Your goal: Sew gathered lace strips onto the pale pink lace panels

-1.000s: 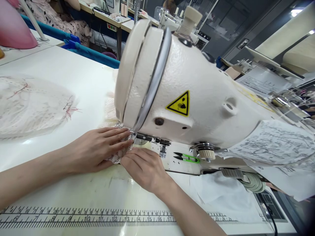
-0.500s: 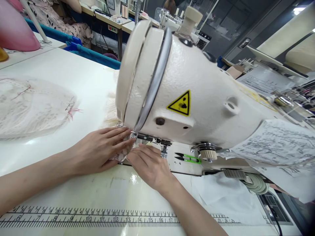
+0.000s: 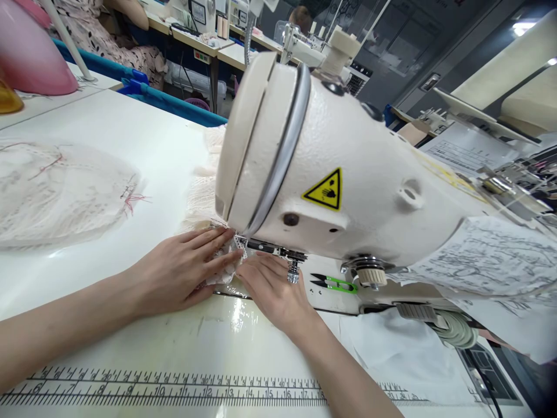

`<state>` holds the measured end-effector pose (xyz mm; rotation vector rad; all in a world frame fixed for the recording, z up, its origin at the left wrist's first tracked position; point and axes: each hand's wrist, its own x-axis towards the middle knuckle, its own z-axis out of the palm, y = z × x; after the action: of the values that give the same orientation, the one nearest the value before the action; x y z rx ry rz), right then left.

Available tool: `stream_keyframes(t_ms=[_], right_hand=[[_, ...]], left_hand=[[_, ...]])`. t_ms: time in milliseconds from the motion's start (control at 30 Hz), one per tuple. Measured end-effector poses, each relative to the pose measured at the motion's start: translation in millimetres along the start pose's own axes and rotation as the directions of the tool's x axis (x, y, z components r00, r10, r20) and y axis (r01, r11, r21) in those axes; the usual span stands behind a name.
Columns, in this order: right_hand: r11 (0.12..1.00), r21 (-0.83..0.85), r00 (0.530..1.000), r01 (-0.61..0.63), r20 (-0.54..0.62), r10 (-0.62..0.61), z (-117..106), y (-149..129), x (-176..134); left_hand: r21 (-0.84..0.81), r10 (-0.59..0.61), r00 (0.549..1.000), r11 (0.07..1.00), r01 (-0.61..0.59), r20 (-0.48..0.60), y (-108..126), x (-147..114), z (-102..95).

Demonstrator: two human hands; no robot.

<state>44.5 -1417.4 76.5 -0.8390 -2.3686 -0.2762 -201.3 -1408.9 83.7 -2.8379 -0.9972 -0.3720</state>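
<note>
A white sewing machine [image 3: 270, 151] leans across the middle of the view, its needle and presser foot area low at the left end. Pale lace fabric [image 3: 226, 268] lies under that end, with a gathered part spreading out behind. My left hand [image 3: 187, 267] rests flat on the lace, fingers stretched out toward the presser foot. To the right of the foot, my right hand [image 3: 276, 293] has its fingers curled together at the lace edge, seemingly pinching it; the machine head and knuckles partly hide the fingertips.
Green-handled thread snips [image 3: 335, 283] lie right of my right hand. A sheer lace piece with red threads [image 3: 65, 194] is on the table at left. A printed ruler [image 3: 174, 390] runs along the front edge. White cloth [image 3: 391, 342] lies at right. Another person's arm [image 3: 130, 11] shows behind.
The whole view has shifted slightly, so things appear a little farther right and lower. My right hand sits slightly farther from the left, exposing more lace between them.
</note>
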Motion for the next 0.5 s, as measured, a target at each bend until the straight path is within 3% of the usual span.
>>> stream_keyframes(t_ms=[333, 500], right_hand=[[0.987, -0.135, 0.996, -0.086, -0.009, 0.085, -5.5, -2.5, -1.9], [0.998, 0.039, 0.998, -0.050, -0.030, 0.051, -5.3, -0.9, 3.1]], left_hand=[[0.007, 0.020, 0.997, 1.000, -0.019, -0.078, -0.9, 0.4, 9.7], [0.076, 0.179, 0.972, 0.983, -0.169, -0.153, -0.1, 0.9, 6.5]])
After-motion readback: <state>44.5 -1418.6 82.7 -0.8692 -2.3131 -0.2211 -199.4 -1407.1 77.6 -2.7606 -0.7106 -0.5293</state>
